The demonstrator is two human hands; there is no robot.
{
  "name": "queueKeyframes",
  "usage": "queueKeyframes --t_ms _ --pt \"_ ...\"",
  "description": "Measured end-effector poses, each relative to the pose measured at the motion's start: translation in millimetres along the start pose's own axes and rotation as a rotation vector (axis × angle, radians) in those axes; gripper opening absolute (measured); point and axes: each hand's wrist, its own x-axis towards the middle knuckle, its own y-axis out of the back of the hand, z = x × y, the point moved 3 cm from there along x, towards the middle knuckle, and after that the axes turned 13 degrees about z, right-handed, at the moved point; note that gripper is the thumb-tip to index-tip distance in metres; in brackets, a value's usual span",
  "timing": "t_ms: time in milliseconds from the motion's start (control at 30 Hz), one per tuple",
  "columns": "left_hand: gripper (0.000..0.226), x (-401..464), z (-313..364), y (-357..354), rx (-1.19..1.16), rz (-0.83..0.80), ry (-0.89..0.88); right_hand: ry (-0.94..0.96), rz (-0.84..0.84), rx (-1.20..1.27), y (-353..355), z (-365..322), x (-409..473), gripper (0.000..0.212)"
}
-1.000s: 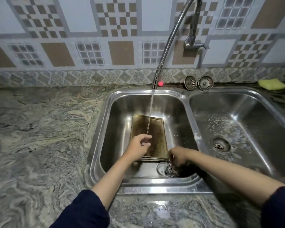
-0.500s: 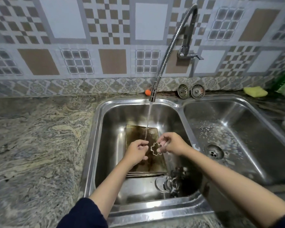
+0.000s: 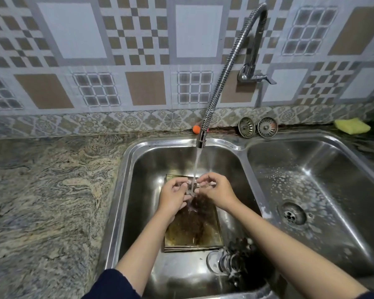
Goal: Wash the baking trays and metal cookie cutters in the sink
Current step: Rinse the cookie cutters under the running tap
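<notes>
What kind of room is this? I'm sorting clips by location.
Most likely a home kitchen: a steel double-bowl sink set in a stone-pattern counter, a patterned tile wall behind it, and stained baking trays under the running tap.

No readable text, labels, brands or numbers on any surface in view

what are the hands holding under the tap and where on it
A metal cookie cutter, pinched at its opposite edges by the left hand and right hand.

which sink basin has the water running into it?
The left basin, the one holding the baking trays. The faucet stream falls there onto both hands; the right basin only shows soap suds.
</notes>
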Motion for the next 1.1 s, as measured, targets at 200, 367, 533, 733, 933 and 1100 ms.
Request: queueKeyframes --t_ms 200,367,533,733,933,1100 --pt "0.004 -1.9 0.3 -1.1 -0.043 0.0 -0.033 0.035 0.006 0.05 3.7 -0.5 -5.6 0.021" --pt "0.002 -7.7 6.0 -9.1 -0.026 -0.011 -0.064 0.02 0.044 0.065 16.4 2.6 -7.0 0.02" --pt "0.005 -10.3 4.2 -17.9 -0.049 -0.046 0.0 -0.003 0.057 0.066 25.5 1.8 -9.4 0.021" --pt "0.006 -8.4 0.4 -6.0 -0.072 -0.015 0.023 -0.002 0.043 0.05 13.2 -1.7 -10.4 0.025" --pt "0.008 -1.5 -1.6 15.5 -0.098 0.053 0.069 -0.043 -0.003 0.092 -8.2 -10.8 -8.5 0.028" --pt "0.009 -1.3 -1.3 20.2 -0.126 0.055 0.105 -0.063 -0.009 0.079 -12.3 -9.9 -8.4 0.023"
